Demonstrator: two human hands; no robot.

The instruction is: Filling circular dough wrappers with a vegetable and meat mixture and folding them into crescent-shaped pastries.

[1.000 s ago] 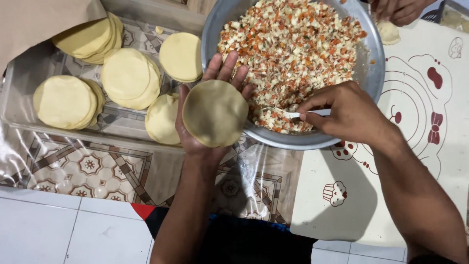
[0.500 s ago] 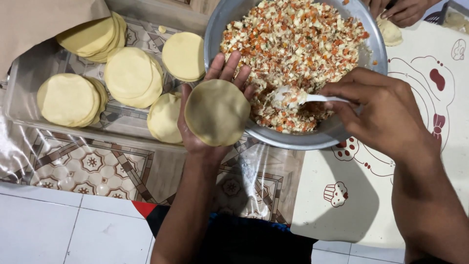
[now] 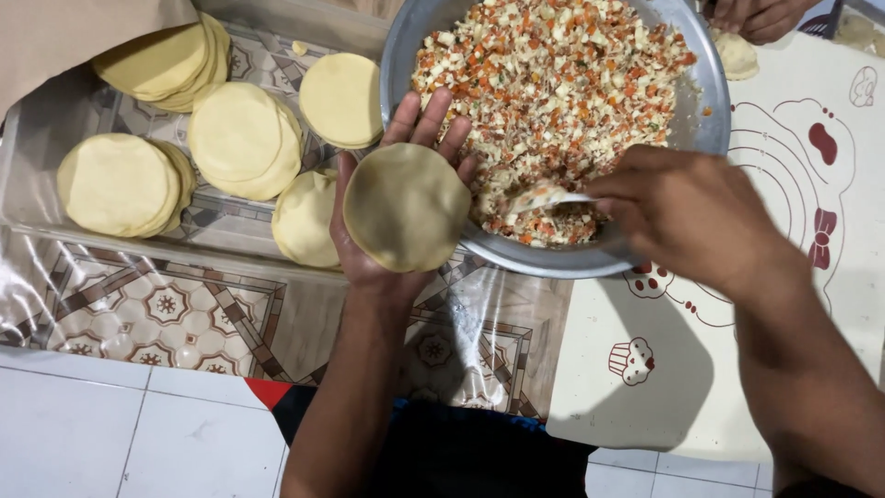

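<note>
Pale dough round (image 3: 407, 206) lies flat on the open left hand (image 3: 392, 198), fingers spread beside the metal bowl (image 3: 714, 111), while the right hand (image 3: 687, 217) has its fingers clenched on a spoon (image 3: 544, 196) loaded with chopped filling (image 3: 553, 83), more dough stacks (image 3: 235, 138) sitting close by on the left.

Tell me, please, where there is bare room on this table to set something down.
Free: the patterned plastic-covered strip between the dough stacks and the table's near edge, and the white printed mat below the metal bowl. Crowded: the top left with dough rounds, and around the bowl, where the left hand and right hand work.
</note>
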